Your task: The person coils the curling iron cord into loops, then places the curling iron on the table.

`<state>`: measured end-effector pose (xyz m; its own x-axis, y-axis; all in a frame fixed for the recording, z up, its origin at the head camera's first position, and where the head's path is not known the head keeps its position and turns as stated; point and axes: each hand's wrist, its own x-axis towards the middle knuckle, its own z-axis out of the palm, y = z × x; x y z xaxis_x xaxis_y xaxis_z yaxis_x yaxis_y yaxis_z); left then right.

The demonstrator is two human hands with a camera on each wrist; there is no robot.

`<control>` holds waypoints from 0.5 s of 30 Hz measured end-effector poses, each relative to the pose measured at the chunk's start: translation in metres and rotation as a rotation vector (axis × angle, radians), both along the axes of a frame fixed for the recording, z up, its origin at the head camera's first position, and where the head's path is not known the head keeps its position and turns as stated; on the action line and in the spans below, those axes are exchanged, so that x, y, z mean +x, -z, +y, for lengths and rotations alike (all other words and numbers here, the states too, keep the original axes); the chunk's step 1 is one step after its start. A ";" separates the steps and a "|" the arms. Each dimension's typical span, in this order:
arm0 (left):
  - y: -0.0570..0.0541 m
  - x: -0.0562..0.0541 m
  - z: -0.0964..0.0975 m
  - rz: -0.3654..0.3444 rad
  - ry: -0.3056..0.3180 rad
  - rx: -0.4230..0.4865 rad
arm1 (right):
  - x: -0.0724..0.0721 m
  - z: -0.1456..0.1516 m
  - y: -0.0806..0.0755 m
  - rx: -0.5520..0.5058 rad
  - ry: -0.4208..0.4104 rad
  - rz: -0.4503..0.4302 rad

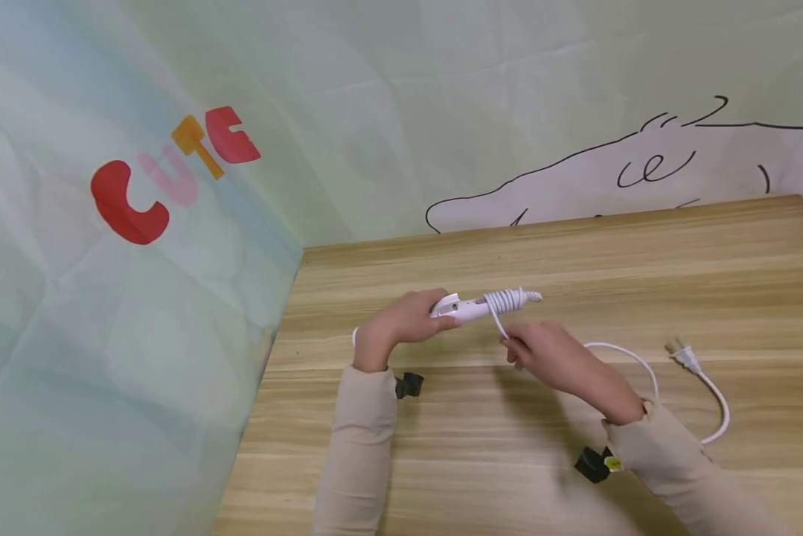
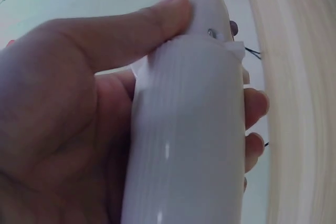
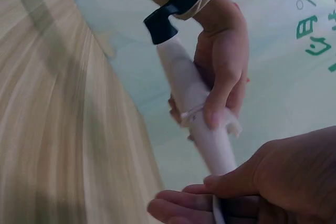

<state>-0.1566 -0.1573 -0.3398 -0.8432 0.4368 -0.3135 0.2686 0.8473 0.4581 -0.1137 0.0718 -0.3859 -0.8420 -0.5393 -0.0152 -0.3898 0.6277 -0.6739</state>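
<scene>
White corded appliance (image 1: pixel 466 310) is held over the table (image 1: pixel 455 476), left of its middle, with the wound end pointing right. Nearest are 2 beige sleeves (image 1: pixel 361 447), each with a black wrist piece (image 1: pixel 593 464) beside the cuff.

Farther in, on the right, the plug (image 1: pixel 687 359) lies on the table with its metal prongs toward the far left; only the head view shows it. Loose cord loops between it and the right forearm. The right hand (image 1: pixel 547 353) pinches a strand of the white cord (image 1: pixel 506 301) that leads up to the tight coils. From the right wrist, its thumb lies over the strand with the other fingers beneath.

A little beyond, on the left, the left hand (image 1: pixel 408 318) wraps the appliance, fingers and thumb curled round it. The head view hides most of the thick barrel (image 2: pixel 186 129) behind that hand; the left wrist view shows its ridged lines, a small screw (image 2: pixel 212 33) near the thumb, and fingertips on the opposite side.

Past the table's far edge hangs pale cloth (image 1: pixel 388 126) with a black-outlined drawing at right and "CUTE" lettering (image 1: pixel 109 197) at left. Green characters (image 3: pixel 307 27) on cloth appear only from the right wrist.
</scene>
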 end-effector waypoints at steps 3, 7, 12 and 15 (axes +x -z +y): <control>-0.004 0.001 -0.002 0.001 0.007 0.008 | -0.006 0.007 0.016 -0.106 -0.069 -0.129; -0.009 0.004 -0.002 -0.007 0.056 0.058 | -0.023 0.019 0.040 -0.259 -0.131 -0.256; -0.012 0.008 0.000 -0.034 0.110 0.116 | -0.045 0.036 0.057 -0.394 -0.140 -0.356; -0.012 0.010 0.001 -0.055 0.133 0.135 | -0.054 0.043 0.061 -0.432 -0.188 -0.325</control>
<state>-0.1468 -0.1561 -0.3281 -0.7585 0.5844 -0.2883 0.3457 0.7359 0.5823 -0.1681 0.1145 -0.4474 -0.7202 -0.6938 -0.0023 -0.1981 0.2087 -0.9577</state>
